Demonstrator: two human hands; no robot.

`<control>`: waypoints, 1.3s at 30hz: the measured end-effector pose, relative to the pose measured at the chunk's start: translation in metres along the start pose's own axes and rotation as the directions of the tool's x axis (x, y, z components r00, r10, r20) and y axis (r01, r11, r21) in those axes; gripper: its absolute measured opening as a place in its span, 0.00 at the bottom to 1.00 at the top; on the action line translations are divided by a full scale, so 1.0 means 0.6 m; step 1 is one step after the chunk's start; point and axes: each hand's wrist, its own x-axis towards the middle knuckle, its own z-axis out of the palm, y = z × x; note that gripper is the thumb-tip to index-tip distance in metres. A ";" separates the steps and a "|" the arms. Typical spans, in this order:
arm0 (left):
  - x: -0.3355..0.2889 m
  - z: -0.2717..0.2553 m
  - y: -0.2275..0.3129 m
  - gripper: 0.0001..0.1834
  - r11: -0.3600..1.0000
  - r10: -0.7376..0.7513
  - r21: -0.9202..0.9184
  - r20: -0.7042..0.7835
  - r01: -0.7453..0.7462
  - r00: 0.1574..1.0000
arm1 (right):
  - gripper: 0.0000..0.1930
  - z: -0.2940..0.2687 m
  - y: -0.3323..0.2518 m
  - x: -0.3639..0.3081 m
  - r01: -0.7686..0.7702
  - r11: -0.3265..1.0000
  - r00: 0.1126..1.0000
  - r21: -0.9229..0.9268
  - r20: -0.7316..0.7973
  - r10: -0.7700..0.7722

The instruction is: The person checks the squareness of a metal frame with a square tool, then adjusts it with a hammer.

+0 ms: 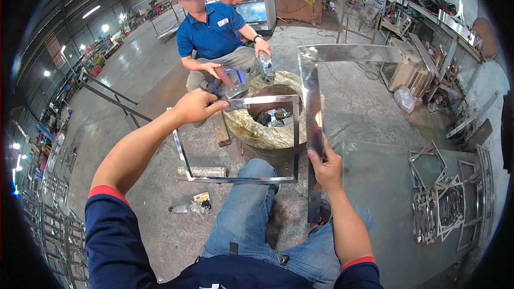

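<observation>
My left hand (pixel 199 108) is closed on the upper left corner of a thin rectangular metal frame (pixel 267 99), held upright above my knee. In my right hand (pixel 326 168) is a large L-shaped steel square (pixel 313 101). Its long leg stands upright, close beside the right side of the frame, and its other leg runs off to the right at the top. Whether the two touch I cannot tell. Behind them is a thick, worn round block (pixel 243 128) with a hollow middle, and scraps and small items lie in the hollow.
A co-worker in a blue shirt (pixel 211 32) sits opposite, holding a hammer-like tool (pixel 230 83) and a dark wrapped object (pixel 266 68). A metal sheet (pixel 375 198) lies to my right, with several small frames (pixel 439 206) stacked on it. A short bar (pixel 206 172) lies near my knee.
</observation>
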 end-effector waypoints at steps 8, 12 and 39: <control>0.027 0.037 -0.026 0.30 0.996 -0.076 -0.033 0.062 0.078 0.995 | 0.29 0.030 0.019 0.013 -0.034 0.999 0.997 -0.020 0.065 0.035; 0.025 0.053 -0.049 0.35 0.997 -0.006 -0.080 -0.055 0.002 0.998 | 0.29 0.050 0.021 0.021 -0.088 0.995 0.995 0.044 0.042 0.086; 0.022 0.082 -0.079 0.31 0.985 -0.097 -0.142 0.017 0.098 0.995 | 0.32 0.068 0.052 0.030 -0.245 0.967 0.951 0.066 0.212 0.227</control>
